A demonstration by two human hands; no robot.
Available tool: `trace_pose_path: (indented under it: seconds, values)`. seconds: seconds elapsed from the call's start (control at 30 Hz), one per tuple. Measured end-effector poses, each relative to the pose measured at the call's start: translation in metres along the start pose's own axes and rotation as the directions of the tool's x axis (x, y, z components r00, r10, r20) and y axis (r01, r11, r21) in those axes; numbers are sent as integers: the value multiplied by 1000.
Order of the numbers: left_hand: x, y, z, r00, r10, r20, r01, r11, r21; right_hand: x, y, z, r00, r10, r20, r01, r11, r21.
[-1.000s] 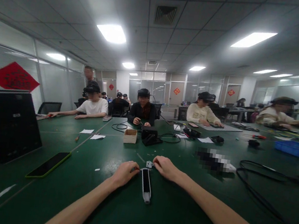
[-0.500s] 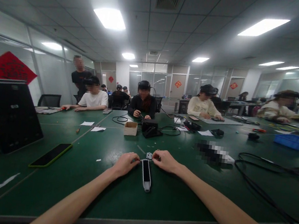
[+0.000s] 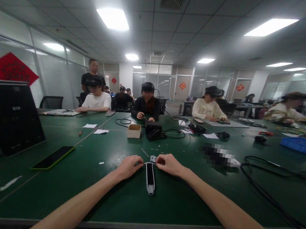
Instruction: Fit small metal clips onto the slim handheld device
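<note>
Both my left hand and right hand curl at the far end of the slim white-edged housing between them, grip undeterminable; light, even pressure on both sides seems advisable.

One head-worn view faces forward and down over the table — its far side seemingly blurred.

The right hand is nearer level with the left hand than a second ago, its fingertips closer to the far end of the slim device. Far beyond the left hand, the person in white has drawn in an outstretched arm, and more of the standing person shows.
</note>
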State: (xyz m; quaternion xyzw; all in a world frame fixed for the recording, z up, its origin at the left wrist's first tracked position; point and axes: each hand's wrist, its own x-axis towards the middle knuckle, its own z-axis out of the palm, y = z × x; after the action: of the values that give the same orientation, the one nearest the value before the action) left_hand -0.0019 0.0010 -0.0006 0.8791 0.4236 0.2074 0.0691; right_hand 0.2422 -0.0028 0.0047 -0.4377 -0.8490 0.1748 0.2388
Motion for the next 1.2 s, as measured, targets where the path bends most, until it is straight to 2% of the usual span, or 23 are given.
trace_pose_path:
  seconds: [0.27,0.77,1.0,1.2]
  values:
    - [0,-2,1,1000,20,-10,-20,1000,-10,2,6,3,1000,8,6,-9,998,66]
    - [0,-3,2,999,34,-7,-34,999,32,-1,-2,8,998,57,-30,-49,973,224]
    - [0,-1,0,1000,31,-5,-31,999,18,1,-1,12,998,3,-69,9,986,169]
    - [0,-3,2,1000,20,-16,-19,999,32,0,-3,8,999,36,-23,-33,992,118]
